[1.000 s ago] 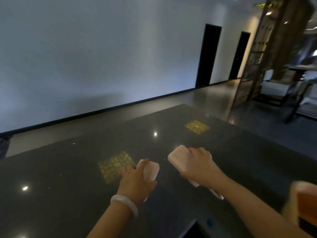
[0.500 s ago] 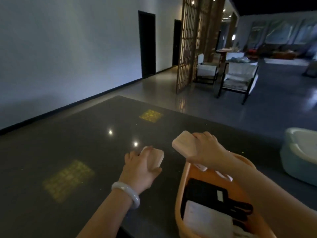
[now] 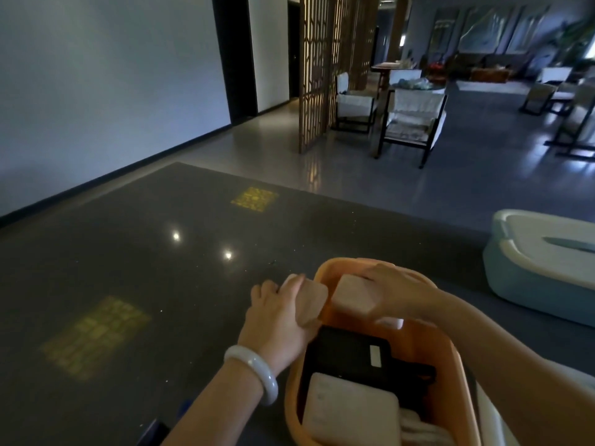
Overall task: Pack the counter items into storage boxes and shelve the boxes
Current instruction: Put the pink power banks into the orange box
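A pale wall point(image 3: 106, 75) with two dark doorways point(image 3: 236, 56) is running along a glossy grey floor point(image 3: 370, 181). A wooden lattice screen point(image 3: 317, 69) is standing beside white-cushioned armchairs point(image 3: 413, 120), while ceiling lights are glinting off the dark polished counter point(image 3: 128, 259).

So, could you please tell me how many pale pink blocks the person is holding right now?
2. One pink block is in the left hand at the orange basket rim; the other pink block is in the right hand over the basket. More may lie hidden inside.

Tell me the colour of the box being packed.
Orange box, seen in the head view.
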A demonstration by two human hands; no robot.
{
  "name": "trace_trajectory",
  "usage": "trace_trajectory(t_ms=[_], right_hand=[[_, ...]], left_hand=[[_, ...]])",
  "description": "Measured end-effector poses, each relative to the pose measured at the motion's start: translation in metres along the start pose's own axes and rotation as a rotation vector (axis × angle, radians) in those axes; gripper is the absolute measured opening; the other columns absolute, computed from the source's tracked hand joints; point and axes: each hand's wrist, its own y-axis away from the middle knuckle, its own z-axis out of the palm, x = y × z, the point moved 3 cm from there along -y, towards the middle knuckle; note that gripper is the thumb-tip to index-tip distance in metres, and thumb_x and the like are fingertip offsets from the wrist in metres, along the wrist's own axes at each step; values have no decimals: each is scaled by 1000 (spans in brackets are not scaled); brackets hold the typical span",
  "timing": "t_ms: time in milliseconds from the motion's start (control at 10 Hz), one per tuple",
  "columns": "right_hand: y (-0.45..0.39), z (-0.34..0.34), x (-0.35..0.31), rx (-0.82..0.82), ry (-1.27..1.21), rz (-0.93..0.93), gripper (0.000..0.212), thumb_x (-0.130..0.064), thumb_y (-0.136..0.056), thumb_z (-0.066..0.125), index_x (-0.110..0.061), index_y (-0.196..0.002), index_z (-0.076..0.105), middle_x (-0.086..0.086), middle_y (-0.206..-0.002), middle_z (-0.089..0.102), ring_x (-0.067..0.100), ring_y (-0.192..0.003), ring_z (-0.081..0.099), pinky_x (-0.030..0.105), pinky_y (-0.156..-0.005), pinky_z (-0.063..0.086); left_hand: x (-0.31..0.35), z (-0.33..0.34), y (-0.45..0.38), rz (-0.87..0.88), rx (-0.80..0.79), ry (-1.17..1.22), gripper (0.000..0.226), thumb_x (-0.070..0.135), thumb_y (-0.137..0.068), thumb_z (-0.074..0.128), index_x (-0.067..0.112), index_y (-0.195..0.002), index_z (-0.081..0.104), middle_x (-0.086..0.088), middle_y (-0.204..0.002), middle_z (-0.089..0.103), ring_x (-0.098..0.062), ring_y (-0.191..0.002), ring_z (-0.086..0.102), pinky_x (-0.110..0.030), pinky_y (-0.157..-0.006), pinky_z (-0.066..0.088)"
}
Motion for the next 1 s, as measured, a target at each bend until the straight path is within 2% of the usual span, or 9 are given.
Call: trace_trajectory(t_ms=[100, 200, 300, 500, 600, 700, 800, 900, 1000], right_hand=[[-9, 18, 0, -102, -155, -30, 64, -33, -71, 80, -44, -126, 50, -15, -120, 58, 7, -108, 57, 28, -89, 49], [-18, 40, -3, -177, -290, -8, 47, -15, -74, 76, -38, -113, 62, -8, -109, 68, 8, -98, 66, 23, -80, 55], [-33, 52, 2, -102, -76, -39, 36, -21, -88, 61, -28, -123, 61, -4, -120, 63, 15, -113, 58, 35, -99, 46], [-38, 64, 11, -125, -19, -53, 45, -18, -89, 60, -19, -133, 53, 6, -135, 51, 24, -126, 45, 37, -107, 35], [-36, 62, 14, -189, -93, 3, 50, -18, -85, 64, -20, -134, 52, 4, -134, 53, 22, -124, 49, 32, -103, 40], [-35, 66, 17, -265, -234, 30, 46, -12, -84, 65, -18, -129, 56, 4, -124, 63, 22, -113, 60, 30, -93, 52], [-40, 67, 20, -297, -218, 25, 44, -8, -89, 61, -16, -132, 54, 6, -127, 60, 22, -115, 59, 27, -96, 48], [-47, 71, 24, -371, -159, 32, 48, -8, -92, 58, -18, -137, 47, 5, -137, 51, 22, -124, 50, 28, -100, 40], [-47, 70, 25, -406, -116, 37, 55, -13, -86, 65, -36, -134, 49, -12, -128, 55, 10, -109, 53, 26, -87, 43]], left_hand=[[0, 1, 0, -6, -10, -5, 80, 56, -79, 66, 50, -139, 14, 10, -122, 25, -10, -117, 29, -30, -95, 42], [2, 2, -2, 3, -18, -23, 81, 52, -79, 67, 48, -141, 15, 11, -122, 25, -6, -111, 23, -26, -92, 36], [1, 3, -3, 7, -20, -48, 81, 51, -79, 67, 49, -140, 13, 11, -122, 25, -4, -108, 21, -26, -91, 36], [4, 5, -3, 16, -8, -108, 82, 52, -80, 65, 47, -141, 11, 12, -116, 22, -4, -106, 17, -25, -91, 35], [4, 4, -2, 8, -15, -116, 82, 52, -81, 65, 47, -142, 10, 13, -113, 19, -3, -106, 16, -23, -89, 33], [5, 3, -1, -7, -22, -124, 83, 52, -81, 65, 48, -141, 9, 10, -124, 23, -5, -111, 20, -23, -91, 36], [6, 4, -1, -12, -11, -130, 82, 52, -81, 65, 47, -142, 10, 8, -127, 24, -9, -117, 23, -23, -92, 34], [6, 4, -1, -10, -4, -129, 82, 52, -82, 64, 45, -143, 11, 8, -126, 25, -9, -117, 23, -23, -92, 33], [5, 4, -1, -16, -8, -131, 83, 52, -82, 64, 46, -143, 9, 8, -126, 24, -8, -118, 22, -23, -92, 33]])
